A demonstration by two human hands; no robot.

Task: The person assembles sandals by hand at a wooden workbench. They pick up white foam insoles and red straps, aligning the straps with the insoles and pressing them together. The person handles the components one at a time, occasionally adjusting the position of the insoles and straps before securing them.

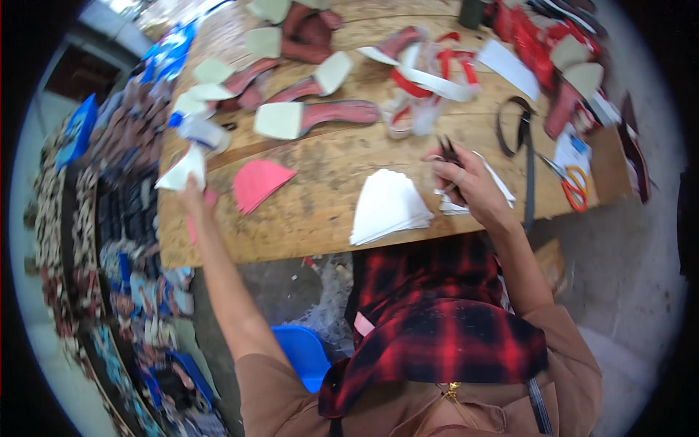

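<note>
At the table's left end, my left hand (192, 191) is closed on a white rounded piece (183, 170), thin like paper or cloth. Pink pieces (192, 229) lie partly under that wrist, and a pink rounded pile (259, 186) rests to its right. My right hand (466, 182) grips dark snips (448, 151), their two pointed tips apart and facing away from me. Beneath this hand a second lot of white pieces (501, 179) is partly hidden. Between my hands sits a neat stack of white rounded pieces (389, 207).
Insoles with pale toe parts (279, 121) lie across the wooden table (313, 211). A white bottle with a blue cap (204, 134) stands near my left hand. Orange-handled scissors (574, 189), a black strap (529, 175) and a cardboard box (609, 162) are at the right.
</note>
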